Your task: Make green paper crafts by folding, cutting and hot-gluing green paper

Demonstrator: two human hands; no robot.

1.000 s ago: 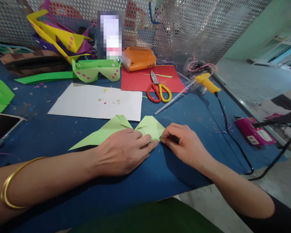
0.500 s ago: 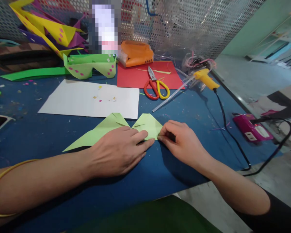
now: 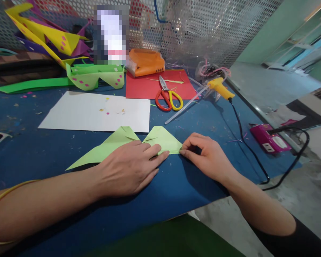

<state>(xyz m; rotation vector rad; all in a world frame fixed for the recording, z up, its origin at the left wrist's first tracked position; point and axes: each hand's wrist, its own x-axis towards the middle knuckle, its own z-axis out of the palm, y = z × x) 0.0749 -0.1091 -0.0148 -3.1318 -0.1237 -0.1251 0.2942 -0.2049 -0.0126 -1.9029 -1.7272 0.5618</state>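
A light green piece of folded paper (image 3: 166, 139) lies on the blue table near its front edge, with two peaks and a long pointed left end. My left hand (image 3: 133, 164) rests flat across its middle, fingers stretched out toward the right and pressing on the lower edge. At the paper's right corner, my right hand (image 3: 205, 153) pinches the edge between thumb and forefinger. The paper's lower middle is hidden under my left hand.
Beyond the paper lie a white sheet (image 3: 96, 119) with small scraps, a red sheet (image 3: 141, 85), scissors (image 3: 168, 96) and a yellow glue gun (image 3: 220, 88). A magenta power adapter (image 3: 270, 138) with a black cable stands at the right. Green paper glasses (image 3: 82, 78) sit back left.
My right hand has slid slightly right along the paper's edge to its corner, still pinching. My left hand stays pressed on the paper. The view has shifted a little.
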